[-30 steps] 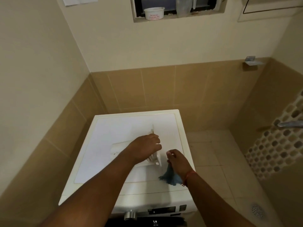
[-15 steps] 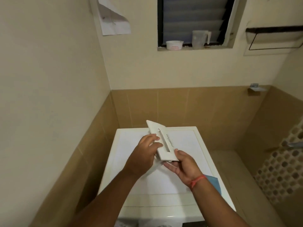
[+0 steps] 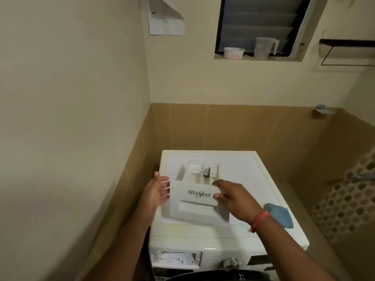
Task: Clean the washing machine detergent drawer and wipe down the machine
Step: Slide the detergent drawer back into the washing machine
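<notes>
The white detergent drawer hangs above the washing machine, its front panel with the brand name facing me and its compartments pointing away. My left hand holds the drawer's left end, fingers spread along the side. My right hand grips the drawer's right end, with the thumb on the front panel. A blue cloth lies on the machine's top near its right edge, free of both hands. The empty drawer slot shows at the top left of the machine's front.
The control knob sits on the front panel. The machine stands in a tiled corner, with the wall close on its left. A tub and a measuring jug stand on the window sill. A tap sticks out at right.
The drawer has been turned from standing on end to level, with its front panel now towards me. My right hand let go of the blue cloth, which lies on the machine top.
</notes>
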`<action>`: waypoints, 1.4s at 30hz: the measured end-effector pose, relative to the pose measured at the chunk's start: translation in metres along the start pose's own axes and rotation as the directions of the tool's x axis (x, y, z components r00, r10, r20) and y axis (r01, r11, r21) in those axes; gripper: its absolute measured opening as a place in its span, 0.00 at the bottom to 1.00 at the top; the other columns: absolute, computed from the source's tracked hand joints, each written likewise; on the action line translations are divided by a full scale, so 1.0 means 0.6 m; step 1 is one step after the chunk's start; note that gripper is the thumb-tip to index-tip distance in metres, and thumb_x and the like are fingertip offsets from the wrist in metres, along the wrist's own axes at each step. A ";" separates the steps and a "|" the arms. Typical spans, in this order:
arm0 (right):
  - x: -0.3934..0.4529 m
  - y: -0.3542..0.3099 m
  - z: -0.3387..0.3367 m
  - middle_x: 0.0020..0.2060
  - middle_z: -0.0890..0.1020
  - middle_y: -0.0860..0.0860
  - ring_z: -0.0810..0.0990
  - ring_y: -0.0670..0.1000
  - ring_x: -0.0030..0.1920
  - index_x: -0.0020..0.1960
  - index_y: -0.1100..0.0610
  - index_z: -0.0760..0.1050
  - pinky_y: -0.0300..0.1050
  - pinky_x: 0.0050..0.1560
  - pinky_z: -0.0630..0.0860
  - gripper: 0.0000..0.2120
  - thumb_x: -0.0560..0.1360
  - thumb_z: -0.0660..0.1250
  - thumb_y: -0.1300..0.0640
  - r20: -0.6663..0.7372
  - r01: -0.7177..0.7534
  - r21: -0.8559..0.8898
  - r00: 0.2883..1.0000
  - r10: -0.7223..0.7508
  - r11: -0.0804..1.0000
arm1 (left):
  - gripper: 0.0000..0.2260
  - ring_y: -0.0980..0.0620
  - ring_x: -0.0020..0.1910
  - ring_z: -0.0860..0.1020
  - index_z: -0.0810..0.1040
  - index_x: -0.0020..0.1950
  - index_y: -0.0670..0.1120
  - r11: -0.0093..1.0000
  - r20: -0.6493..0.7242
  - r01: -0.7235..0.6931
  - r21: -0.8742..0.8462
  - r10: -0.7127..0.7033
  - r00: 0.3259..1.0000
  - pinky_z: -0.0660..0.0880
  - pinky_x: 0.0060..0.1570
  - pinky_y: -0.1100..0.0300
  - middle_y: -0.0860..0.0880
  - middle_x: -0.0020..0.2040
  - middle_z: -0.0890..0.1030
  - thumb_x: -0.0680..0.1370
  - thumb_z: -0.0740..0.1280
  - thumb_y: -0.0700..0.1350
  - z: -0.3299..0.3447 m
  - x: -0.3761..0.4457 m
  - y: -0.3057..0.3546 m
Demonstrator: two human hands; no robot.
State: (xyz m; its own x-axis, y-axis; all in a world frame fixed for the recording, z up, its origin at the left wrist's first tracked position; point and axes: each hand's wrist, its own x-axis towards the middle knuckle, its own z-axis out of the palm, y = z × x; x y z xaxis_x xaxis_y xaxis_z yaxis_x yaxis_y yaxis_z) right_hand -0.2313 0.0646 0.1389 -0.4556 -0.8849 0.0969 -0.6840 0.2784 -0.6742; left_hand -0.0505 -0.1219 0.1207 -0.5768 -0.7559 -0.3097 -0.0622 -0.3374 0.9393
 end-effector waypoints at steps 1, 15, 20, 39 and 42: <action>-0.011 -0.003 0.013 0.49 0.82 0.46 0.79 0.47 0.49 0.58 0.52 0.77 0.41 0.51 0.75 0.09 0.78 0.66 0.58 0.036 0.059 -0.082 0.998 -0.056 0.995 | 0.26 0.47 0.54 0.81 0.78 0.59 0.46 0.998 0.030 0.043 0.034 -0.044 0.999 0.76 0.58 0.50 0.46 0.55 0.83 0.80 0.53 0.64 -0.001 -0.008 -0.011; -0.163 0.040 0.063 0.71 0.66 0.36 0.59 0.34 0.73 0.56 0.46 0.81 0.35 0.72 0.61 0.14 0.77 0.67 0.63 -0.076 0.081 0.225 0.995 -0.066 0.971 | 0.23 0.48 0.65 0.74 0.68 0.75 0.53 0.923 -0.035 0.100 0.372 -0.094 0.995 0.70 0.66 0.49 0.49 0.66 0.76 0.80 0.67 0.46 0.054 -0.153 -0.089; -0.227 0.035 0.065 0.74 0.64 0.39 0.62 0.39 0.73 0.69 0.32 0.67 0.34 0.67 0.63 0.26 0.78 0.68 0.54 0.057 -0.126 0.563 0.992 0.114 0.817 | 0.21 0.54 0.52 0.78 0.71 0.72 0.50 0.930 -0.137 0.137 0.341 -0.095 0.986 0.74 0.57 0.53 0.52 0.58 0.79 0.80 0.65 0.39 0.079 -0.220 -0.131; -0.401 0.002 0.280 0.62 0.80 0.45 0.79 0.45 0.61 0.69 0.44 0.69 0.41 0.60 0.76 0.22 0.78 0.67 0.58 0.393 -0.516 0.718 0.855 0.339 0.467 | 0.25 0.51 0.59 0.77 0.72 0.68 0.51 0.907 -0.179 0.262 0.330 -0.212 0.961 0.75 0.48 0.66 0.50 0.61 0.79 0.76 0.65 0.29 -0.085 -0.371 -0.312; -0.410 -0.016 0.316 0.61 0.81 0.47 0.81 0.45 0.58 0.68 0.48 0.69 0.39 0.55 0.78 0.22 0.78 0.67 0.64 0.386 -0.545 0.712 0.831 0.401 0.444 | 0.27 0.51 0.62 0.78 0.73 0.69 0.51 0.906 -0.113 0.256 0.338 -0.232 0.966 0.76 0.60 0.55 0.48 0.64 0.80 0.74 0.66 0.31 -0.129 -0.362 -0.338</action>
State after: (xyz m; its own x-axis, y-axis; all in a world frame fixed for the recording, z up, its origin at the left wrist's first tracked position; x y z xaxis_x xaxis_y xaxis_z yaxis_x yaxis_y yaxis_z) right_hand -0.0045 0.2085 -0.0174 -0.4330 -0.7677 -0.4723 0.3501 0.3395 -0.8730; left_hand 0.1504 0.0670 -0.0141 -0.4511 -0.7156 -0.5333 -0.4792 -0.3099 0.8211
